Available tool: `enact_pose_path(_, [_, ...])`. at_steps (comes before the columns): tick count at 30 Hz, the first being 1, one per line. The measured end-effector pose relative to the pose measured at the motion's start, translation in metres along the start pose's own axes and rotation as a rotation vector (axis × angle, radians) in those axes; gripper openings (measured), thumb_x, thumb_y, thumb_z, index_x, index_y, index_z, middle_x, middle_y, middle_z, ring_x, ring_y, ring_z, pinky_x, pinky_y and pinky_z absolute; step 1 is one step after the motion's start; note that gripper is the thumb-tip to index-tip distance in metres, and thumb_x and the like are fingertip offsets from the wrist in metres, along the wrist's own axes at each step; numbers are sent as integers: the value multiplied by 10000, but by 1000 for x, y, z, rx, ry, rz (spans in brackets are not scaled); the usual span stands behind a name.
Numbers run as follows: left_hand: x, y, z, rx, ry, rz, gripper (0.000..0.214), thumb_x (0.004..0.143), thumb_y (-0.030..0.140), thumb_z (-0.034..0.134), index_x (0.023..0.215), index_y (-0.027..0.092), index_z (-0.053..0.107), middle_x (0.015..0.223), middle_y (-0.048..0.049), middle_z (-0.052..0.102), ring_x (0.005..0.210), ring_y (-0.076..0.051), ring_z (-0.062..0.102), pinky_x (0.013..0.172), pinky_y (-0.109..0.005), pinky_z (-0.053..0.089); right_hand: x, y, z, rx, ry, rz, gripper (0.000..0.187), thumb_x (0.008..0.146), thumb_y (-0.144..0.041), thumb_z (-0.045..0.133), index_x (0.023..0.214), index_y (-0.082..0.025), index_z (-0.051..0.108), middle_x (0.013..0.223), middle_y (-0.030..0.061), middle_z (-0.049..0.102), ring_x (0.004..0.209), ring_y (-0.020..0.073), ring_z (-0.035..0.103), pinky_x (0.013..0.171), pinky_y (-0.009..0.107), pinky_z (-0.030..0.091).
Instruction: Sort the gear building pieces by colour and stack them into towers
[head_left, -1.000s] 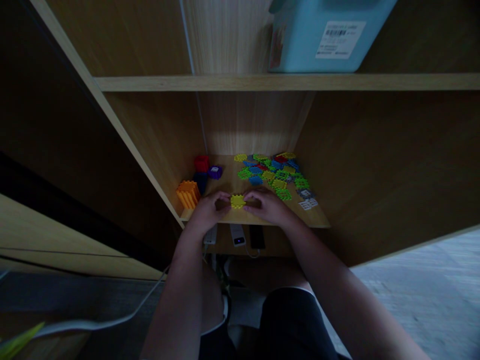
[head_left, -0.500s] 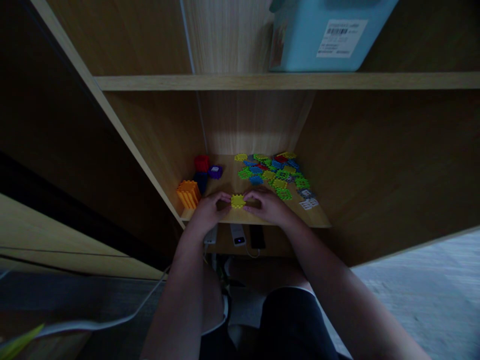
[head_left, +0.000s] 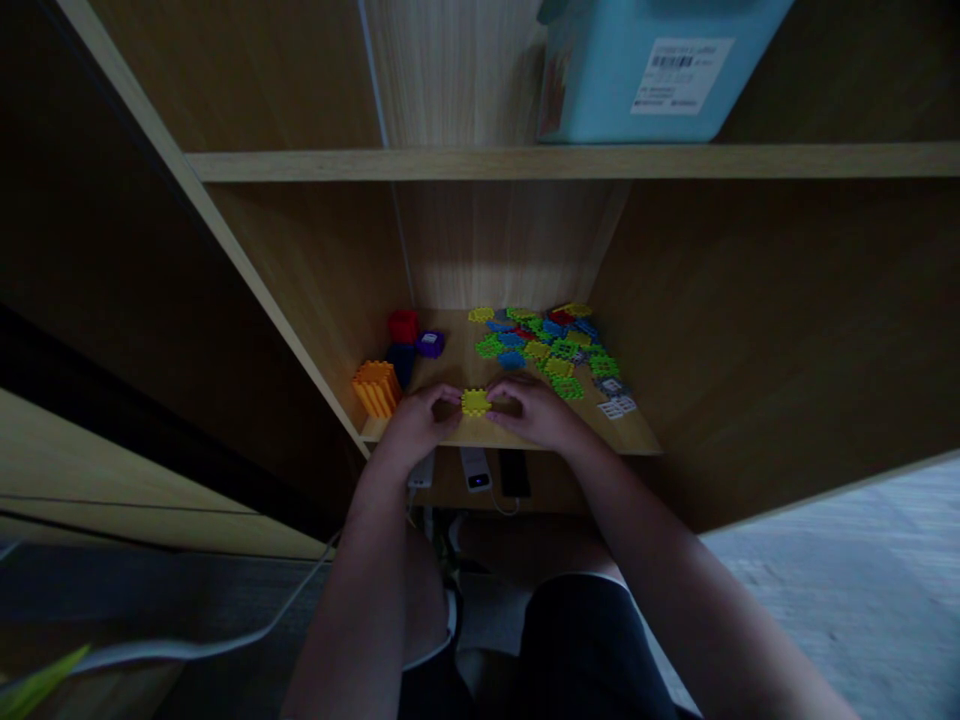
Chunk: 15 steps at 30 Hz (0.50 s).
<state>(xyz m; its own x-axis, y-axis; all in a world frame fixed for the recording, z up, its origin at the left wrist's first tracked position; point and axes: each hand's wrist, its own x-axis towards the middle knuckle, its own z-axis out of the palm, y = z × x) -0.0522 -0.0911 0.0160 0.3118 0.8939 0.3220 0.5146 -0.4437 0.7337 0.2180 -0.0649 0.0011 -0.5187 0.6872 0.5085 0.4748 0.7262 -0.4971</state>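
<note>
Between my two hands, near the shelf's front edge, is a yellow square building tile (head_left: 475, 403) with notched edges; whether it is one tile or a few stacked I cannot tell. My left hand (head_left: 421, 420) pinches its left side between thumb and fingers. On the opposite side my right hand (head_left: 536, 408) grips it the same way. Just left of my left hand stands a stack of orange notched tiles (head_left: 376, 389). Behind that lie a dark blue piece (head_left: 402, 364), a red block (head_left: 403, 326) and a purple block (head_left: 430, 344).
A loose heap of coloured tiles (head_left: 559, 350) covers the shelf's back right, with white lattice pieces (head_left: 617, 407) at its near edge. Below sit a white power bank (head_left: 475, 470) and a black phone-like slab (head_left: 514, 473). A light blue box (head_left: 645, 80) stands on the upper shelf (head_left: 465, 164).
</note>
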Motion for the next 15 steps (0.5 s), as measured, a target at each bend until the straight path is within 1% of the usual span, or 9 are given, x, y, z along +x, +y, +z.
enact_pose_path(7, [0, 1, 0, -1, -6, 1, 222, 934, 238, 735, 1154, 242, 763, 1173, -41, 841, 1125, -250, 795, 1080, -429, 605, -1, 2, 1, -4, 1, -14, 159, 996, -322, 800, 1135, -297, 727, 1155, 42, 802, 1133, 274, 754, 1023, 464, 580])
enact_pose_path(15, [0, -1, 0, 1, -5, -2, 223, 925, 243, 743, 1148, 250, 758, 1171, -44, 838, 1134, -258, 789, 1088, -441, 599, 0, 0, 0, -12, -5, -13, 166, 992, -303, 804, 1138, -301, 725, 1163, 44, 807, 1141, 277, 755, 1035, 468, 582])
